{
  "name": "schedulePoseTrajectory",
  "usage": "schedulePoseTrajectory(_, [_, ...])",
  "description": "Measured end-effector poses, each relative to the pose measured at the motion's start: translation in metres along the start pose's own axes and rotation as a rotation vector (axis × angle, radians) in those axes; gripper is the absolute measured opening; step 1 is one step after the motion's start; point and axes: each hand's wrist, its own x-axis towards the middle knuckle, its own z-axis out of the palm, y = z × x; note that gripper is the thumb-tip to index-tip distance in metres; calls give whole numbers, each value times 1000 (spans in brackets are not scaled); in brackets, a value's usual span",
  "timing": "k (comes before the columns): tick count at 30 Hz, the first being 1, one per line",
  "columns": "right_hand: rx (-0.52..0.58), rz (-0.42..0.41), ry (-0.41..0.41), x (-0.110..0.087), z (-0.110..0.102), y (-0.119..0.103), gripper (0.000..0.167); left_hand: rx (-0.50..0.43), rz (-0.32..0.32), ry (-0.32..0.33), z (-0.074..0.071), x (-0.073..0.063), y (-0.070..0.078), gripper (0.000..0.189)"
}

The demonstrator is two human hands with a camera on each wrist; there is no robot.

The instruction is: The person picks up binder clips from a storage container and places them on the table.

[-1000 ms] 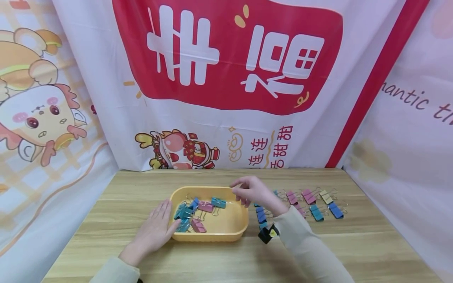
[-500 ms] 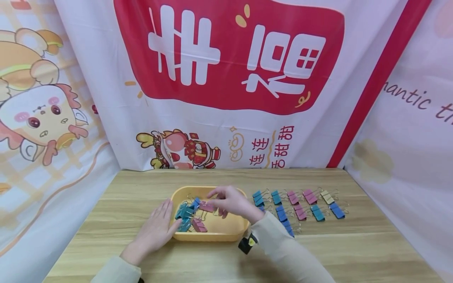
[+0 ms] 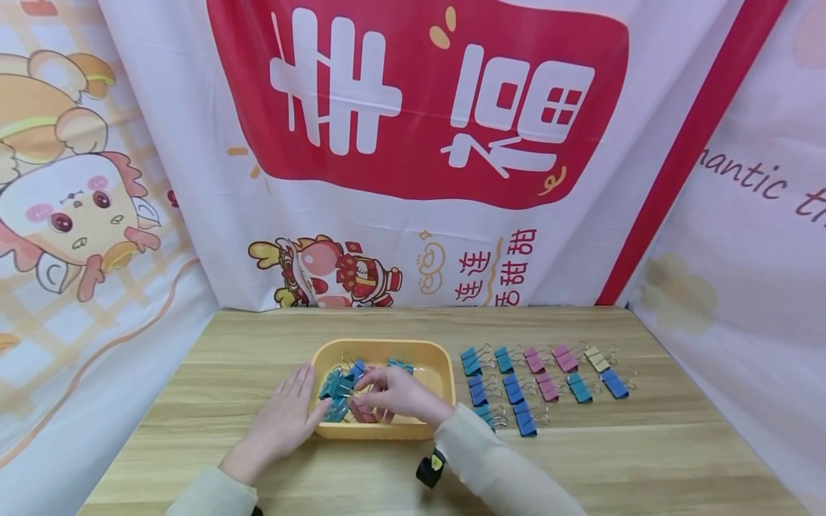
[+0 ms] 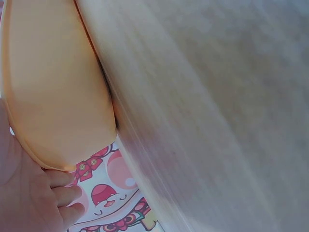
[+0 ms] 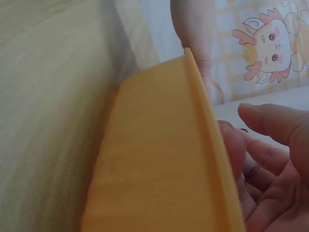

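A yellow plastic tray (image 3: 413,432) holds several binder clips, among them teal clips (image 3: 335,384), a blue clip (image 3: 358,369) and a pink binder clip (image 3: 363,411). My left hand (image 3: 277,416) rests against the tray's left end, fingers extended along it and thumb over the rim. Over the inside of the tray reaches my right hand (image 3: 401,394), its fingertips right by the pink clip. In the right wrist view the thumb (image 5: 270,118) stands apart from the bent fingers, and the tray wall hides what lies below them. Behind this hand a teal clip (image 3: 400,365) shows partly.
Right of the tray, several binder clips lie in rows on the wooden table (image 3: 619,459), including a yellow clip (image 3: 596,360) and a blue clip (image 3: 525,420). Printed cloth (image 3: 413,251) hangs at the back and sides.
My right hand has moved left from the tray's right rim, across the tray, and down toward the pink clip at the front. Clips it covered on the table now show. The left hand stays put.
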Motion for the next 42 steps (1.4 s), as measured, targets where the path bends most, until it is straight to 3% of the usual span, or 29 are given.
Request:
schedulePoseTrajectory(11, [-16, 18, -17, 9, 13, 8, 18, 12, -17, -25, -2, 0, 0, 68])
schedulePoseTrajectory(22, [-211, -21, -4, 18, 23, 13, 20, 11, -27, -32, -2, 0, 0, 69])
schedulePoseTrajectory(33, [-190, -14, 31, 19, 27, 15, 10, 20, -20, -27, -1, 0, 1, 68])
schedulePoseTrajectory(42, [-170, 23, 50, 14, 18, 20, 7, 21, -21, -20, -2, 0, 2, 68])
